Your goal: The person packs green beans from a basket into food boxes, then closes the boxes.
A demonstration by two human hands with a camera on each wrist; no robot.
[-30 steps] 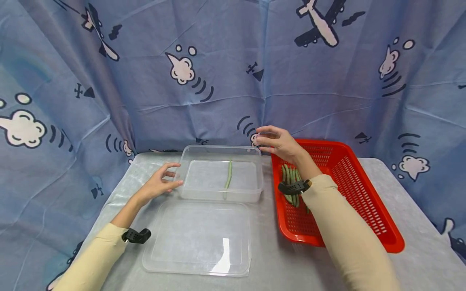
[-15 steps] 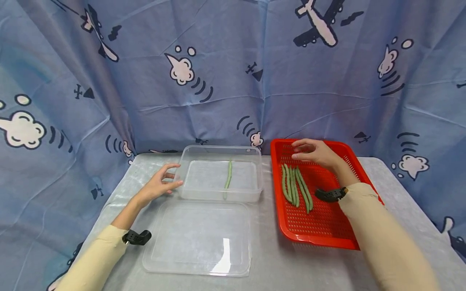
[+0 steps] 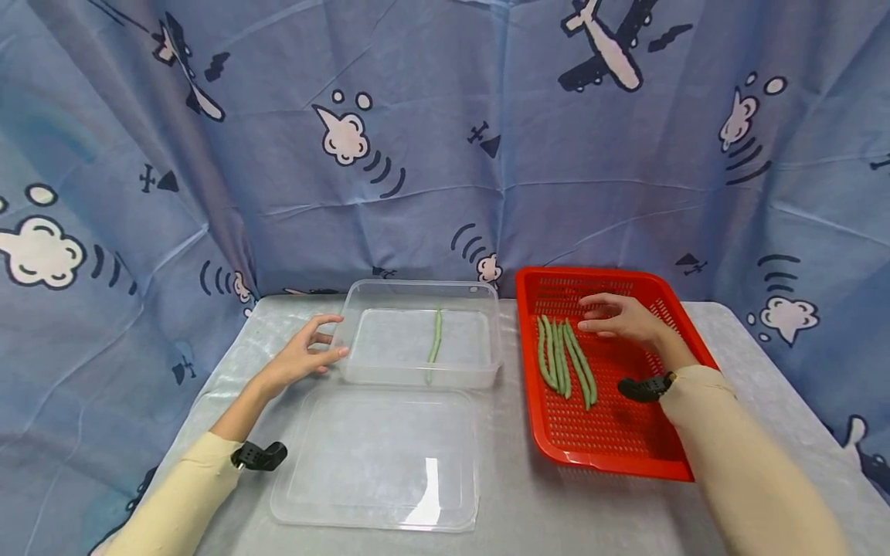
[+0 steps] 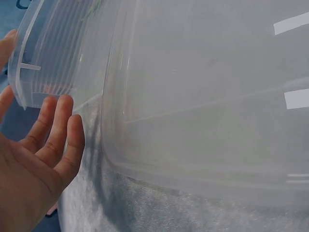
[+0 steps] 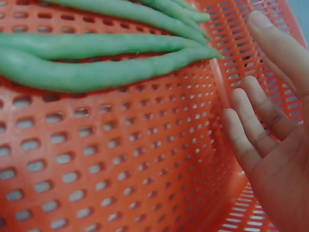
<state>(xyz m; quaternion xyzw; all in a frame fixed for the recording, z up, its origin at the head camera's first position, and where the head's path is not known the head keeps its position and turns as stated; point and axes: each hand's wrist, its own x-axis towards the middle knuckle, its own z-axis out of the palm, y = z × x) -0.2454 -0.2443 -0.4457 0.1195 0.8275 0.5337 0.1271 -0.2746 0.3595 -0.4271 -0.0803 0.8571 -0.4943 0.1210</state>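
Observation:
In the head view, my left hand (image 3: 300,357) is at the left wall of a clear plastic container (image 3: 389,344), its fingers spread and loosely bent. One green bean (image 3: 437,336) lies lengthwise inside that container. My right hand (image 3: 626,318) hovers over a red perforated basket (image 3: 591,448), holding nothing. Several green beans (image 3: 545,355) lie side by side along the basket's left part, just left of my right fingertips. The right wrist view shows the beans (image 5: 96,75) apart from the relaxed fingers of my right hand (image 5: 277,145).
A clear flat lid (image 3: 368,455) lies on the grey-white tabletop (image 3: 518,502) in front of the container. Behind everything hangs a blue curtain (image 3: 431,177) with airplane prints. The basket's raised rim surrounds the beans.
My right hand has moved right from the basket's left rim, then down over the basket, uncovering the beans. The left hand, container and single bean have stayed put.

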